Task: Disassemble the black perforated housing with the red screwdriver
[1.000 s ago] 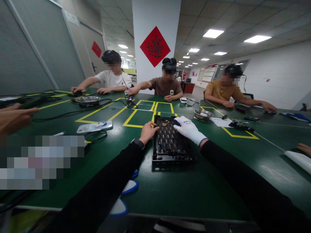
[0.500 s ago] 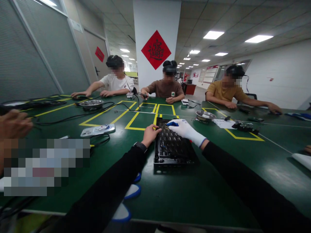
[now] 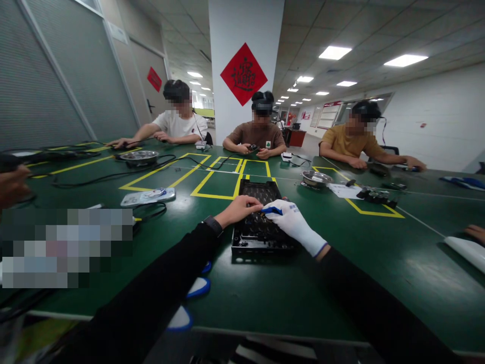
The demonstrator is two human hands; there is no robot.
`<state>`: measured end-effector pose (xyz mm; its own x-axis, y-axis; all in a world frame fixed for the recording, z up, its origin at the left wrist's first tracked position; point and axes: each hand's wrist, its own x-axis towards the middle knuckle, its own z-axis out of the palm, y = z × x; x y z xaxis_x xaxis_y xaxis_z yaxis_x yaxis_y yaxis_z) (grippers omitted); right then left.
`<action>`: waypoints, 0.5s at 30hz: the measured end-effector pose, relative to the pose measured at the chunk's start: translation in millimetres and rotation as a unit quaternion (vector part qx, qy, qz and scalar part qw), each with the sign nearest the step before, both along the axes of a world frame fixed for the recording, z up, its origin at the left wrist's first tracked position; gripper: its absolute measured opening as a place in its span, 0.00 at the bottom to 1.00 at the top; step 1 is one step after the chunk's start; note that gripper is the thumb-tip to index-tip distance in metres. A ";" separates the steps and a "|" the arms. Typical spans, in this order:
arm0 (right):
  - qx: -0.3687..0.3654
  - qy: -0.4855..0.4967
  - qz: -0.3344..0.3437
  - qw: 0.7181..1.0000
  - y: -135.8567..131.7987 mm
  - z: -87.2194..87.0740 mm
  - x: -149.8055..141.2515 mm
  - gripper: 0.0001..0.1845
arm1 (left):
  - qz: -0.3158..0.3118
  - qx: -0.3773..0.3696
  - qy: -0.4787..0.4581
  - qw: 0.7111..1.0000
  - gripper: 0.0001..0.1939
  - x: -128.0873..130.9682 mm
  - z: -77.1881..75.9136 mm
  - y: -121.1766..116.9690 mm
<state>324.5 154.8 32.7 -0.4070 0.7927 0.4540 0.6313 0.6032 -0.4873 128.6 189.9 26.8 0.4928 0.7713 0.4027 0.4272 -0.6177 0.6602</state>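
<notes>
A black rectangular tray-like casing (image 3: pixel 261 245) with rows of small shiny marks lies lengthwise on the green table. Over its middle, my bare left hand (image 3: pixel 239 210) reaches in from the left, a dark watch on the wrist; thumb and fingers are pressed together at the tips. My right hand (image 3: pixel 285 218), in a white glove with blue-coated fingers, comes from the right. Its fingers are closed in a pinch, almost touching my left fingertips. Anything held between the fingers of either hand is too small or hidden to make out.
Loose white-and-blue gloves (image 3: pixel 199 287) lie beside my left forearm. A phone (image 3: pixel 148 197) and cables are to the left. Metal bowls (image 3: pixel 316 178) stand farther back, near black parts (image 3: pixel 377 198) and a paper sheet. Several people sit around the table.
My left hand has moved right, over the casing, toward my right fingertips. My right hand has come slightly nearer to me. The view has shifted a little.
</notes>
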 end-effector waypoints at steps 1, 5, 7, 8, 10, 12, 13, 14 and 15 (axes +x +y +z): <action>0.004 0.006 -0.005 1.000 -1.6 0.3 -0.3 0.11 | -0.009 -0.011 -0.004 1.000 0.16 -0.1 -0.6 -0.4; 0.017 0.033 -0.057 0.998 -7.5 1.3 -1.4 0.28 | -0.012 -0.030 -0.031 0.999 0.18 -1.4 -3.3 -0.4; 0.021 0.026 -0.070 0.997 -7.7 1.2 -1.0 0.29 | -0.009 -0.028 -0.035 0.999 0.18 -1.4 -3.9 -0.7; 0.018 0.013 -0.067 0.998 -7.3 1.4 -0.5 0.24 | -0.005 -0.027 -0.034 0.999 0.18 -1.2 -4.0 -1.1; 0.012 -0.007 -0.055 0.998 -6.3 3.7 0.5 0.13 | 0.001 -0.025 -0.031 0.999 0.20 -1.2 -4.1 -1.5; 0.015 -0.004 -0.026 1.000 -6.9 9.3 0.3 0.09 | 0.022 -0.007 -0.040 0.999 0.21 -2.0 -5.0 -0.2; 0.022 -0.001 0.001 1.000 -8.4 13.1 -0.6 0.07 | 0.048 0.014 -0.047 0.998 0.21 -2.8 -6.2 1.8; 0.031 -0.004 0.039 0.999 -10.9 17.2 -2.1 0.07 | 0.086 0.040 -0.053 0.994 0.20 -3.9 -8.1 4.7; 0.041 -0.015 0.081 0.996 -14.1 21.1 -4.3 0.06 | 0.132 0.066 -0.055 0.987 0.19 -5.2 -10.8 8.6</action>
